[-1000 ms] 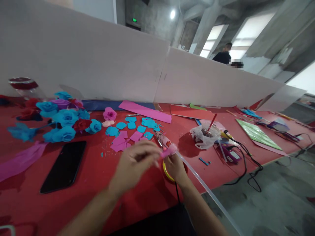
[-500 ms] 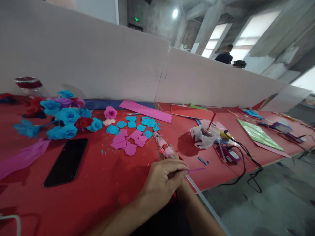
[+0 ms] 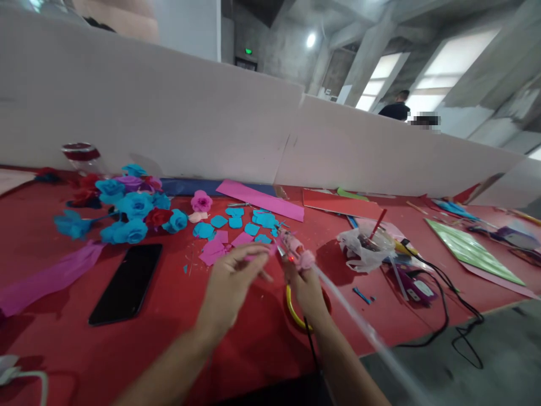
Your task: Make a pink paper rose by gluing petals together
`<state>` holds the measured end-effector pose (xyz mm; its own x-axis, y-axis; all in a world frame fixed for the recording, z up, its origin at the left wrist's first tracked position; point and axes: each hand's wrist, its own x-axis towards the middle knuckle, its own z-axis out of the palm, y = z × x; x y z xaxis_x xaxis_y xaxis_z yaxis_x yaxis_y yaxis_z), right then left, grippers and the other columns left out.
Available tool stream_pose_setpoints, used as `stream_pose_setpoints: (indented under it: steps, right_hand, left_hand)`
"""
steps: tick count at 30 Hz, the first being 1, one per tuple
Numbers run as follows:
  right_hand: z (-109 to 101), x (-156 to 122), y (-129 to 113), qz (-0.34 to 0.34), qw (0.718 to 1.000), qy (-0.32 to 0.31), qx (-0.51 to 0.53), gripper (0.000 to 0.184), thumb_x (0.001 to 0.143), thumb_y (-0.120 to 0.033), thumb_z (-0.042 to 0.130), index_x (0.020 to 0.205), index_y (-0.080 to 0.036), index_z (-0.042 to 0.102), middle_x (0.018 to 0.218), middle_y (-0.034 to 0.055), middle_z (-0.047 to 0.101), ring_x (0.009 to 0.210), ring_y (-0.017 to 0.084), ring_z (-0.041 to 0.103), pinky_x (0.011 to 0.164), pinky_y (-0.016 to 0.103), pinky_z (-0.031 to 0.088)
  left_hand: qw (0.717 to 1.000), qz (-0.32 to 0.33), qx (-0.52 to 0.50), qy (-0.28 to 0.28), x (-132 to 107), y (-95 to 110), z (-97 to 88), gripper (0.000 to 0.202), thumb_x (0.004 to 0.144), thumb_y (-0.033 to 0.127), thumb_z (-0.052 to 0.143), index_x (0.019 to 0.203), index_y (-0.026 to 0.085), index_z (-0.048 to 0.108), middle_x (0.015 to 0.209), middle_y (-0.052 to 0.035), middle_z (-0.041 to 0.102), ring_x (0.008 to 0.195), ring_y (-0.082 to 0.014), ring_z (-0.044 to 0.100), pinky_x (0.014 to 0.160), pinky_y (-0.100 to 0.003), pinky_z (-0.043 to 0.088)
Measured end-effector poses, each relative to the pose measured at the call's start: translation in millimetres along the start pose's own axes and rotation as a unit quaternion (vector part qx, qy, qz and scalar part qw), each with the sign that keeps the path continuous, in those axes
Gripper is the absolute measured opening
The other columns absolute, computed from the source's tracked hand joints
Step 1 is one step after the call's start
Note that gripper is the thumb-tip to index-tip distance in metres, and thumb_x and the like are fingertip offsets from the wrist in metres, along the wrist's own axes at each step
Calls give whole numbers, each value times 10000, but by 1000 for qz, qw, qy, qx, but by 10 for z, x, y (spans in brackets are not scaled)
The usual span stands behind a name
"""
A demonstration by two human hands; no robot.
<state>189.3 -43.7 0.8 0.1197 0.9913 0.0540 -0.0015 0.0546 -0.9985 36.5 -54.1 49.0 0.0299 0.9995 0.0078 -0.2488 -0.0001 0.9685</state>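
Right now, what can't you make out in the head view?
All in the head view:
The pink piece in the left hand: motion-blurred, shape unclear.
The glue gun tip: blurred, contact with the piece untellable.
The yellow loop: mostly hidden by the right hand.
The white cable: cut by the bottom-left edge.

Red table (image 3: 51, 316) w/ white partition boards (image 3: 169, 118) behind, grey concrete ceiling, bright windows (image 3: 448, 62), grey floor (image 3: 486, 361).

Table covering (image 3: 169, 332): red. Phone (image 3: 127, 283): black. Behind the phone, paper roses (image 3: 127, 206): turquoise, red, purple. Right of the phone: cut petals (image 3: 236, 221) turquoise, pink; thin stick (image 3: 257, 256) pink; glue gun (image 3: 296, 252) pink, red light; sheet (image 3: 473, 251) green, checked.
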Motion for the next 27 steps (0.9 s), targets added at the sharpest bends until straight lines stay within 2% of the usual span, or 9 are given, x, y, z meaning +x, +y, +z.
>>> stream_pose_setpoints:
  steps: [2, 5, 7, 11, 17, 27]
  right_hand:
    - [25, 121, -31, 4, 998, -36, 52, 349, 791, -542, 552, 752, -196, 524, 506, -67, 344, 420, 64, 297, 376, 202, 245]
    - [35, 240, -25, 6, 989, -127, 79, 380, 798, -557, 533, 772, -177, 529, 492, -79, 322, 407, 54, 259, 391, 202, 203]
    - [54, 265, 18, -13, 988, -144, 58, 389, 784, -566, 543, 785, -176, 545, 511, -68, 360, 414, 61, 280, 398, 209, 220]
    - [108, 216, 154, -14, 989, -142, 42, 418, 778, -581, 535, 880, -176, 568, 655, -20, 478, 449, 61, 335, 410, 212, 257]
    - [98, 180, 298, -19, 988, -153, -10, 366, 826, -532, 500, 820, -173, 571, 643, -16, 482, 464, 70, 342, 431, 220, 292]
    - [95, 197, 297, -17, 990, -140, -24, 311, 821, -490, 519, 794, -187, 579, 595, -29, 447, 463, 88, 339, 426, 223, 292]
  left_hand:
    - [998, -24, -18, 60, 227, -93, -241, 231, 692, 345, 685, 855, 182, 697, 567, 4, 609, 475, -86, 506, 451, -203, 339]
    - [991, -64, -43, 105, 465, -239, -506, 232, 627, 336, 732, 768, 159, 685, 514, 27, 554, 467, -70, 468, 452, -194, 306]
    - [991, -75, -32, 110, 523, -300, -588, 222, 615, 342, 733, 723, 156, 677, 507, 29, 550, 467, -67, 465, 451, -193, 289]
    - [991, -80, 0, 109, 517, -328, -592, 199, 628, 340, 709, 707, 158, 683, 498, 26, 551, 463, -75, 471, 441, -200, 268]
    - [991, -86, 26, 97, 512, -342, -558, 169, 645, 319, 694, 702, 160, 688, 510, 8, 570, 473, -82, 480, 447, -201, 277]
    - [989, -104, 12, 101, 522, -334, -550, 158, 623, 302, 704, 680, 155, 691, 493, 11, 560, 446, -71, 463, 425, -202, 243]
